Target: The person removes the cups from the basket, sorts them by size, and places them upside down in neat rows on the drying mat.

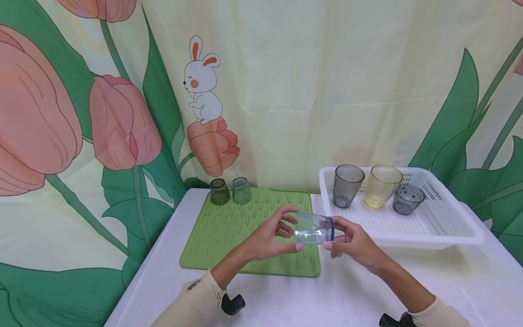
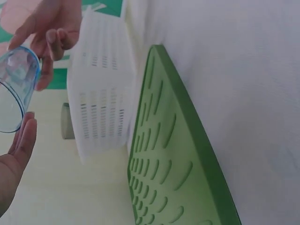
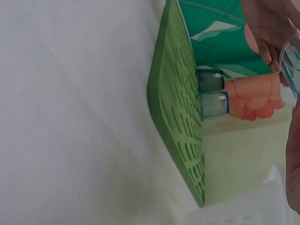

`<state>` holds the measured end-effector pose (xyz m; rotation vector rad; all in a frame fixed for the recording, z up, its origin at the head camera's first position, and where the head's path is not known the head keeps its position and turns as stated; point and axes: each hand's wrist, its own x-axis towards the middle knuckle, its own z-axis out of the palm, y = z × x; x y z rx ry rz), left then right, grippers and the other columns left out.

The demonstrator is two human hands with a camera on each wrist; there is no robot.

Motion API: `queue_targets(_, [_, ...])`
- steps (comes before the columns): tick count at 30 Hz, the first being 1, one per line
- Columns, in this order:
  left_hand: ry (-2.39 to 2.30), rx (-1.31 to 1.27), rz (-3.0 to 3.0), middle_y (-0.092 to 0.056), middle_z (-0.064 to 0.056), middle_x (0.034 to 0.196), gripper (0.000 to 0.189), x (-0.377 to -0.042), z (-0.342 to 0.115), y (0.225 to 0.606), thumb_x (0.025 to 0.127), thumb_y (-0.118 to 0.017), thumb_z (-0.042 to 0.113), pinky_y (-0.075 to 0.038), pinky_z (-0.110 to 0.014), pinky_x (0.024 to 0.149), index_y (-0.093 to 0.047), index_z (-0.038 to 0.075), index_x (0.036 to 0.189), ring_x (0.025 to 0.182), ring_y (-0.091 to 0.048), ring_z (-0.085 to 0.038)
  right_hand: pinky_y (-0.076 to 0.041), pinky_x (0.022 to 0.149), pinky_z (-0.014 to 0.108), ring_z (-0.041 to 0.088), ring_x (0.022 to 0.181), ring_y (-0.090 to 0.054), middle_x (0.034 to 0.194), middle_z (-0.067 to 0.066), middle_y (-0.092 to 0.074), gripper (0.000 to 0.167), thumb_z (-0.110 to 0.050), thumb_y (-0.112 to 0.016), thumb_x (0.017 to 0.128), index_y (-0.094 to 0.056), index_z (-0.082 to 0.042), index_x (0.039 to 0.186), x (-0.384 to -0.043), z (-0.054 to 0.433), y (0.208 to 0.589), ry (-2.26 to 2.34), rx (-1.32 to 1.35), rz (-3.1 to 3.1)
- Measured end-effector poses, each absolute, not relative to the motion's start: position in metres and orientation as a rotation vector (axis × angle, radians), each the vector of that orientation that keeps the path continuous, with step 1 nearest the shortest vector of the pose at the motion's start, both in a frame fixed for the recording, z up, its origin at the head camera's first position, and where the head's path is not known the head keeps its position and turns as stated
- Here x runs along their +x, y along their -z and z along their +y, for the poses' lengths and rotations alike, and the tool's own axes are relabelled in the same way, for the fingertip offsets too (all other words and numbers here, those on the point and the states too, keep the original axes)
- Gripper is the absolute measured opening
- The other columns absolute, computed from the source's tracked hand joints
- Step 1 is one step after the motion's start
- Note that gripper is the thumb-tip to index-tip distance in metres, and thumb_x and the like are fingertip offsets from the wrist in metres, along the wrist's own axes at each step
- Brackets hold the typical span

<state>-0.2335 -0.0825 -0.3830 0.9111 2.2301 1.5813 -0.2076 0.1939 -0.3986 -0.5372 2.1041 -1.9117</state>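
A clear, bluish drinking glass (image 1: 313, 228) lies sideways in the air between both hands, above the right part of the green drying mat (image 1: 253, 236). My left hand (image 1: 265, 236) holds its left end between thumb and fingers. At the darker blue right end, my right hand (image 1: 357, 243) pinches it with thumb and fingertips. The left wrist view shows the open mouth of the glass (image 2: 18, 89) towards the left hand. Only part of the glass (image 3: 293, 61) appears in the right wrist view.
A dark green glass (image 1: 219, 193) and a bluish glass (image 1: 242, 191) stand upside down at the mat's back left. On the right, a white perforated basket (image 1: 449, 227) holds a tall grey glass (image 1: 347, 186), a yellow glass (image 1: 381, 188) and a short grey glass (image 1: 408, 200). A printed curtain hangs behind.
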Motion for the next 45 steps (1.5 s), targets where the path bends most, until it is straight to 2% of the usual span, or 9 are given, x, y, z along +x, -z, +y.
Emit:
queue_targets(6, [-1.619,0.892,2.214,-0.052,-0.008,0.133,0.078,-0.233,-0.09,0.387,0.087,-0.078,0.023,-0.053,-0.025,0.096,-0.032,0.027,0.15,0.108,-0.062,-0.012,-0.058,0.061,0.031,0.012,0.067,-0.068,0.119,-0.003,-0.064,0.052,0.0,-0.065,0.092,-0.043,0.003,0.139,-0.21,0.185,0.401,1.95,-0.575,2.072])
queue_targets(12, [-1.643,0.891,2.212,-0.05,-0.011,0.138,0.077,-0.232,-0.099,0.39,0.089,-0.077,0.03,-0.054,-0.03,0.096,-0.03,0.029,0.15,0.11,-0.063,-0.013,-0.057,0.061,0.029,0.014,0.067,-0.069,0.121,-0.005,-0.063,0.046,-0.002,-0.063,0.094,-0.048,-0.008,0.137,-0.212,0.173,0.398,1.979,-0.576,2.105])
queue_targets(17, [-1.649,0.835,2.258,-0.051,-0.008,0.137,0.078,-0.228,-0.111,0.393,0.089,-0.076,0.037,-0.054,-0.038,0.098,-0.03,0.029,0.152,0.112,-0.063,-0.018,-0.056,0.061,0.027,0.015,0.067,-0.069,0.125,-0.005,-0.062,0.046,-0.001,-0.064,0.093,-0.048,-0.004,0.137,-0.216,0.164,0.393,2.009,-0.609,2.098])
queue_targets(23, [-1.597,0.738,2.361,-0.058,-0.002,0.13,0.071,-0.223,-0.132,0.406,0.091,-0.073,0.037,-0.053,-0.033,0.096,-0.036,0.022,0.15,0.114,-0.063,-0.021,-0.056,0.06,0.028,0.018,0.065,-0.071,0.127,-0.001,-0.061,0.049,0.0,-0.067,0.091,-0.047,0.005,0.136,-0.226,0.154,0.39,1.996,-0.621,2.155])
queue_targets(24, [-1.584,0.727,2.373,-0.059,-0.002,0.128,0.07,-0.223,-0.136,0.409,0.092,-0.072,0.037,-0.053,-0.032,0.095,-0.037,0.021,0.15,0.114,-0.062,-0.02,-0.056,0.06,0.028,0.018,0.065,-0.071,0.129,0.004,-0.061,0.05,-0.001,-0.068,0.091,-0.047,0.006,0.137,-0.228,0.152,0.39,1.989,-0.618,2.167])
queue_targets(31, [-1.498,0.654,2.44,-0.062,-0.014,0.125,0.058,-0.219,-0.17,0.428,0.094,-0.07,0.039,-0.054,-0.035,0.091,-0.048,0.016,0.142,0.11,-0.063,-0.025,-0.056,0.061,0.031,0.018,0.067,-0.071,0.135,0.014,-0.058,0.053,-0.009,-0.074,0.089,-0.052,-0.003,0.137,-0.248,0.134,0.385,1.915,-0.558,2.257])
queue_targets(35, [-1.448,0.608,2.5,-0.063,-0.013,0.121,0.051,-0.217,-0.191,0.437,0.095,-0.069,0.038,-0.053,-0.03,0.086,-0.054,0.012,0.137,0.105,-0.063,-0.019,-0.057,0.062,0.031,0.019,0.069,-0.073,0.139,0.02,-0.056,0.056,-0.016,-0.076,0.089,-0.052,-0.003,0.138,-0.263,0.12,0.376,1.851,-0.545,2.323])
queue_targets(41, [-1.384,0.475,2.558,-0.065,-0.012,0.12,0.052,-0.214,-0.219,0.452,0.094,-0.07,0.041,-0.053,-0.031,0.081,-0.059,0.005,0.131,0.102,-0.062,-0.018,-0.058,0.067,0.038,0.027,0.075,-0.074,0.142,0.016,-0.055,0.06,-0.029,-0.077,0.089,-0.052,-0.01,0.139,-0.289,0.102,0.364,1.75,-0.495,2.417])
queue_targets(45, [-1.33,0.352,2.612,-0.066,-0.008,0.117,0.05,-0.212,-0.24,0.46,0.092,-0.072,0.041,-0.052,-0.031,0.075,-0.062,0.007,0.128,0.1,-0.061,-0.017,-0.057,0.065,0.033,0.027,0.074,-0.074,0.14,0.015,-0.056,0.06,-0.032,-0.079,0.087,-0.053,-0.012,0.137,-0.308,0.092,0.36,1.734,-0.491,2.43])
